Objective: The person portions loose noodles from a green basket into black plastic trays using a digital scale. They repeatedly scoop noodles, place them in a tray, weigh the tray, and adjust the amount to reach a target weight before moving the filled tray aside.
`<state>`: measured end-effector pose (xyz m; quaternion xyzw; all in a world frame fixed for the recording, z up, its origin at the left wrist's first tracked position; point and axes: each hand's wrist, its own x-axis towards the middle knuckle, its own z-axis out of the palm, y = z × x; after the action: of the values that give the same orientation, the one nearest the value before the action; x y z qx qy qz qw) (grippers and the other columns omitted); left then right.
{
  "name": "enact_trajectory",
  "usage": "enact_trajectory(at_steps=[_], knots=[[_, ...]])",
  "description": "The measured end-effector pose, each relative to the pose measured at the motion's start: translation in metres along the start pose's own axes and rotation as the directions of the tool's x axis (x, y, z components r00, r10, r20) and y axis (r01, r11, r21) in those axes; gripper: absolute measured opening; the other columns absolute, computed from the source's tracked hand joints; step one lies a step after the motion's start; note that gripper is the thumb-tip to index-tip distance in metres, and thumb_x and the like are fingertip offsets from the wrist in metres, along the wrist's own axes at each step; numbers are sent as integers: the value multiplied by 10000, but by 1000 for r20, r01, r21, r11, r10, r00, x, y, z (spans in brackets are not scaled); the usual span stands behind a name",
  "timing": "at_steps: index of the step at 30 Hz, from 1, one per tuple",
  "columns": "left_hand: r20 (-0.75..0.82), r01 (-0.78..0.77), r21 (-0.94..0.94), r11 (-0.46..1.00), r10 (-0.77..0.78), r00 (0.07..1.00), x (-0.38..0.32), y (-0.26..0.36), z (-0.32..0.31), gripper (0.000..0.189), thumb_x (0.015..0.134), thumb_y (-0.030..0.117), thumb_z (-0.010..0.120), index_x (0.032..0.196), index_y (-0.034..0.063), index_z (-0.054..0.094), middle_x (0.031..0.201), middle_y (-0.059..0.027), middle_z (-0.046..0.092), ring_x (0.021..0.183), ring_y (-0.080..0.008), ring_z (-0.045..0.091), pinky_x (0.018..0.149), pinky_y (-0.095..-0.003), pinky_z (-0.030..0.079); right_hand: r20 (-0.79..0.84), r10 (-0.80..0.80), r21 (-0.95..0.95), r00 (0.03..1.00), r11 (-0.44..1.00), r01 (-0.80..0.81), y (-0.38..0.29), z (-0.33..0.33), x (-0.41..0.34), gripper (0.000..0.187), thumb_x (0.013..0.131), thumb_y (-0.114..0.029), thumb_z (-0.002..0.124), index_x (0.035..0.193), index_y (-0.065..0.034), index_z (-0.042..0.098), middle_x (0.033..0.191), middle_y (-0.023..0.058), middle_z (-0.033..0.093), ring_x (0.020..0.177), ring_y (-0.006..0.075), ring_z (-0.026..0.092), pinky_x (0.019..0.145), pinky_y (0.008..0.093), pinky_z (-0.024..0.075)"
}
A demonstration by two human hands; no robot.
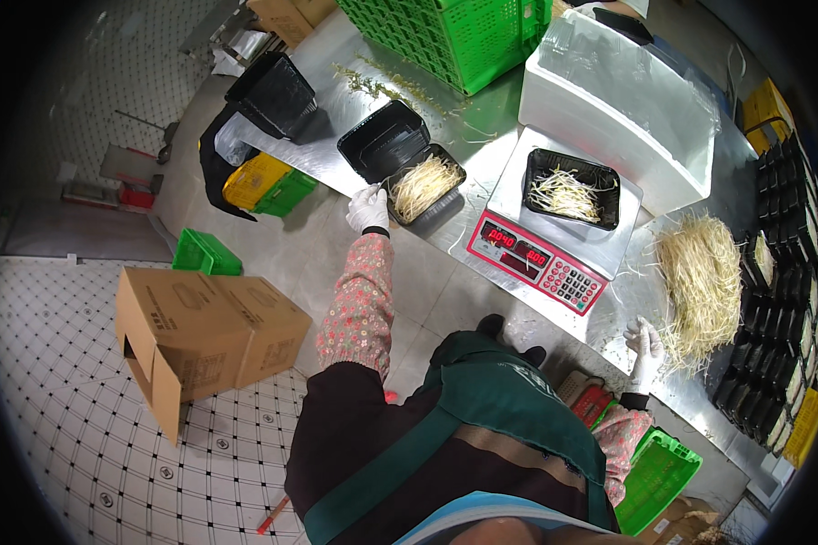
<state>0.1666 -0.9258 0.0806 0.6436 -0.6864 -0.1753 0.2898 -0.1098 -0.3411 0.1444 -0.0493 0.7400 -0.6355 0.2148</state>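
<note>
My left hand (368, 208), in a white glove, touches the near left edge of an open black plastic tray (454, 187) holding sprouts (425, 188); the tray's hinged lid (384, 139) is tilted back. To the right, a second black tray (608, 197), partly filled with sprouts, rests on the platform of a red and silver digital scale (540, 262). My right hand (646, 347), also gloved, is over the metal table's (572, 319) front edge, beside a large heap of sprouts (702, 286). Its fingers are slightly curled, and no tray is in them.
Stacked black trays (269, 95) stand at the table's left end, green crates (443, 41) at the back. A white foam box (613, 122) is behind the scale. Filled trays (770, 340) line the far right. A cardboard box (211, 334) and a green basket (654, 477) are below table height.
</note>
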Motion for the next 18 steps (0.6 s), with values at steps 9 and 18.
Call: enact_trajectory(at_steps=[9, 18], knots=[[51, -584, 190, 789, 586, 809, -22, 15, -2, 190, 738, 317, 779, 911, 241, 762, 1093, -8, 666, 1140, -250, 570, 946, -444, 437, 21, 13, -5, 1000, 1000, -13, 5, -7, -4, 290, 1006, -253, 589, 1191, -35, 644, 1007, 97, 724, 794, 131, 683, 694, 241, 521], [-83, -573, 330, 750, 627, 774, 52, 40, -24, 320, 900, 324, 612, 1180, 190, 688, 1153, -82, 678, 1179, -329, 568, 1009, -555, 412, -8, 5, -18, 1000, 1000, -5, 0, -8, -10, 313, 1000, -238, 593, 1222, -21, 635, 1000, 94, 719, 803, 134, 686, 691, 236, 524]])
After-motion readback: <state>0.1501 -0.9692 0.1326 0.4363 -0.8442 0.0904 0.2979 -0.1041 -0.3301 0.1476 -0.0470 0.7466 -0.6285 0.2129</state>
